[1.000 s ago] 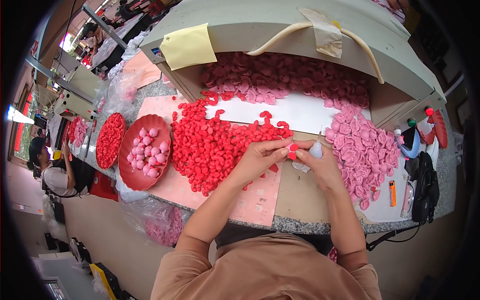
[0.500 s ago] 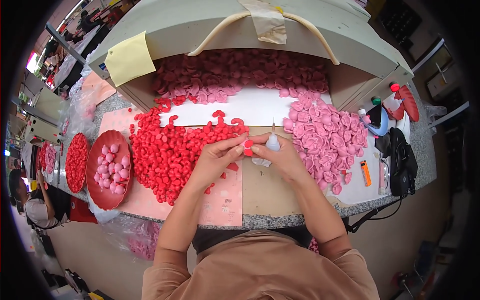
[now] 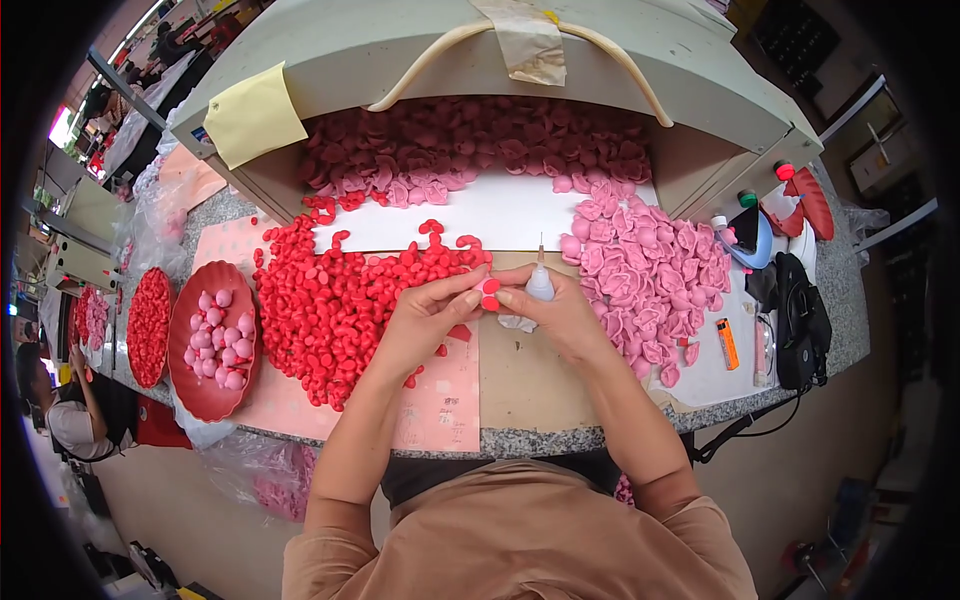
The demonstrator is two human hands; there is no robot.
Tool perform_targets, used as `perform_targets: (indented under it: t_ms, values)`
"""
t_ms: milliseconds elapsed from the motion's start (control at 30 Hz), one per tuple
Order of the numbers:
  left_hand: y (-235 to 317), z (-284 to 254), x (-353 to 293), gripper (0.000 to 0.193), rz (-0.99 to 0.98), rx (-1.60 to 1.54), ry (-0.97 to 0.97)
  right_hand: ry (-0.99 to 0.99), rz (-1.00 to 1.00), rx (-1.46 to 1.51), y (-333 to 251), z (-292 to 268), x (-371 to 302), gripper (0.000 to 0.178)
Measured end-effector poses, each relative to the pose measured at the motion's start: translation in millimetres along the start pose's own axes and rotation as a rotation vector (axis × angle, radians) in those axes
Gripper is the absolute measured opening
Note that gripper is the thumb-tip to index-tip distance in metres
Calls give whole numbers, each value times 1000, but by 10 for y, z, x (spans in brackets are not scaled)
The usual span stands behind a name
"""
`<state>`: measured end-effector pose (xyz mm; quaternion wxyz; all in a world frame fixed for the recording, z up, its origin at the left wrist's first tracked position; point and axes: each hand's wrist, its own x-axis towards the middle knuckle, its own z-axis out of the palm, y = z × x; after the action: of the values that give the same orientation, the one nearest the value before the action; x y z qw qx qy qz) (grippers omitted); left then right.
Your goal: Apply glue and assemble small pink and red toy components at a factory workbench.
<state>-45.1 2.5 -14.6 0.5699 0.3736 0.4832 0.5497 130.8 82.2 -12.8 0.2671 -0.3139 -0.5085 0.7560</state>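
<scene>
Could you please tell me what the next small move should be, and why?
I would probably press the small, rounded red-and-pink piece gently together, since the left hand and the right hand both pinch it, while the pale translucent bottle in the right hand points its thin needle tip upward, away from the piece.

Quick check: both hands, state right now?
Left hand: closed, pinching a small, rounded red-and-pink piece.
Right hand: closed, holding a whitish, translucent, needle-tipped bottle and touching the same piece.
</scene>
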Motion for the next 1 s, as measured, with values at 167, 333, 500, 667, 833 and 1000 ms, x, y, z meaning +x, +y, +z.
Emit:
perform_targets:
  t_ms: [167,333,500,667,833,1000]
  values:
    - [4,-4,-1,34,-39,27,9,-3,3,4,-4,3,-5,29]
    - [4,1,1,34,14,6,-7,3,-15,27,-4,10,-3,26]
    - [17,1,-1,36,12,17,-10,8,-18,10,7,6,0,27]
    - [123,59,-29,42,74,-33,-35,32,-85,25,25,42,-1,28]
    - [65,22,-27,40,149,-29,-50,-7,-79,127,23,43,-8,29]
    - [96,18,-23,38,119,-82,-76,17,-166,45,-3,68,-18,28]
